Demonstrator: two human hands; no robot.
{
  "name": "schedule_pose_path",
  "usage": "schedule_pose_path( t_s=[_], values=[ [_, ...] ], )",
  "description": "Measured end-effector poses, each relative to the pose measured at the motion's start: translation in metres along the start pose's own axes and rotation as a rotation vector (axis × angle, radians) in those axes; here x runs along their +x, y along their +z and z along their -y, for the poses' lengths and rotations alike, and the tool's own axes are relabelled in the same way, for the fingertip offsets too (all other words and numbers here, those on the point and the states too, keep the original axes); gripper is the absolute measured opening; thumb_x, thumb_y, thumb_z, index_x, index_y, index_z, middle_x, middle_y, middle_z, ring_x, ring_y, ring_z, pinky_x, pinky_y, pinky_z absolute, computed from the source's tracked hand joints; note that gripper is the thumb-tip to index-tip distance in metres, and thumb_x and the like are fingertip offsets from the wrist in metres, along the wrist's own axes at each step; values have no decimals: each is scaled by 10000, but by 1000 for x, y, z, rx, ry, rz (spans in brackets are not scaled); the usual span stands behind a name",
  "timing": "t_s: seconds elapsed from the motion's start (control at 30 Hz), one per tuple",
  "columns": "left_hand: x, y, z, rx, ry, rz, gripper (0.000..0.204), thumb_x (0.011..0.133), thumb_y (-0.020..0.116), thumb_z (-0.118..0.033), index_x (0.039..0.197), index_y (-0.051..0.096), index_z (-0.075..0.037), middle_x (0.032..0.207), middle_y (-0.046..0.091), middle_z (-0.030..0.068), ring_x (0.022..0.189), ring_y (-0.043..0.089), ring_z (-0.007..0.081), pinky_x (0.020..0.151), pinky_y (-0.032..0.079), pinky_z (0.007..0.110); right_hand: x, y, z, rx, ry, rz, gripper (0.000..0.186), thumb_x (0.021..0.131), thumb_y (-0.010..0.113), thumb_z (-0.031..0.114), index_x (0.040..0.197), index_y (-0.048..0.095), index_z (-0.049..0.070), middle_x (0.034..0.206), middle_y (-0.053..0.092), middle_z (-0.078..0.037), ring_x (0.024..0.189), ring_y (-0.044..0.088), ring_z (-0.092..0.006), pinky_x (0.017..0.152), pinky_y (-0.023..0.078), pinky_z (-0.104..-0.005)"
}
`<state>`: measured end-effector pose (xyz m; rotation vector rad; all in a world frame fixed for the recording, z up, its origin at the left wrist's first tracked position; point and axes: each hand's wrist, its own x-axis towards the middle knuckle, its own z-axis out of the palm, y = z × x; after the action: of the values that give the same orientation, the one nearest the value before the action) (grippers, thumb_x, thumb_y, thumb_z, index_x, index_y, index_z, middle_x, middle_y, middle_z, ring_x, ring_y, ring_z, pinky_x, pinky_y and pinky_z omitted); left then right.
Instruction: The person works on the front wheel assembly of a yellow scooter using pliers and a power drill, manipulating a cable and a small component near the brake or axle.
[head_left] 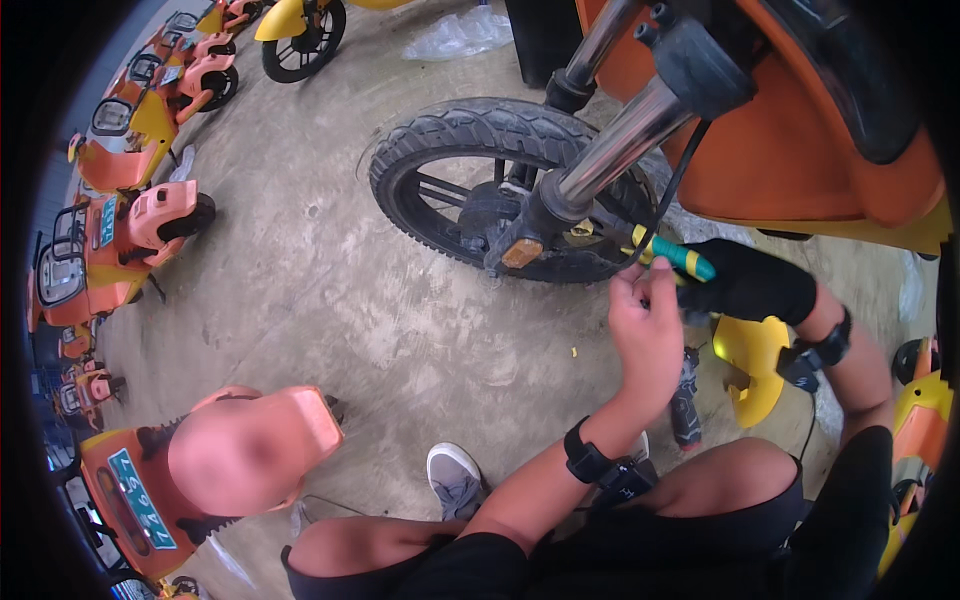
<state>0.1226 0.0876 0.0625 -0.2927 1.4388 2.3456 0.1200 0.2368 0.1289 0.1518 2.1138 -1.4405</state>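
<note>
A dark treaded front wheel point(480, 190) with spokes stands at the upper middle, below a silver fork leg point(625, 150) of an orange scooter point(780, 170). My right hand point(755, 280), in a black glove, is closed round pliers point(682, 258) with green and yellow handles. Their jaws point left, to the hub side of the wheel by the fork's foot. A black cable point(685, 165) curves down from the fork past the pliers. My bare left hand point(648, 330) is pinched just below the handles, fingertips at the cable; what they hold is too small to make out. An amber reflector point(522, 252) sits on the fork.
A dark power tool point(686, 400) and a yellow curved panel point(752, 370) lie on the concrete floor point(380, 340) beside my right knee. Orange and yellow scooters point(110, 240) line the left. Another scooter point(130, 490) stands close at lower left. Clear plastic point(458, 35) lies at the back.
</note>
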Motion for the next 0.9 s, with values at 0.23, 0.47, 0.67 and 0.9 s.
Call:
schedule_pose_path(
  t_s=[0.23,0.47,0.67,0.9],
  values=[
    [12,-15,24,260,228,-98,412,1002,565,-235,1200,481,116,761,532,0,643,439,38,571,366,208,48,21,-75,-58,-219,-1,473,915,689,287,1289,546,36,1013,665,-82,893,556,-104,820,471,-317],
    [4,-11,25,169,117,4,368,1008,550,-226,1213,473,70,752,522,-5,568,425,30,486,333,210,9,2,-33,3,-131,13,246,926,635,238,932,649,-7,673,636,-55,605,608,-109,593,479,-281],
    [-14,10,-20,-116,-85,38,343,976,553,-209,1194,467,40,694,435,-18,518,371,58,449,273,226,-18,-6,47,-122,212,-16,237,915,616,217,915,647,-18,687,651,-61,622,626,-104,601,510,-272],
    [2,-9,23,98,73,-68,323,975,535,-158,1212,452,47,740,499,-3,567,417,56,488,331,230,33,17,-61,111,-189,32,297,923,669,223,1115,624,1,895,681,-64,787,637,-75,692,532,-272]
  ],
)
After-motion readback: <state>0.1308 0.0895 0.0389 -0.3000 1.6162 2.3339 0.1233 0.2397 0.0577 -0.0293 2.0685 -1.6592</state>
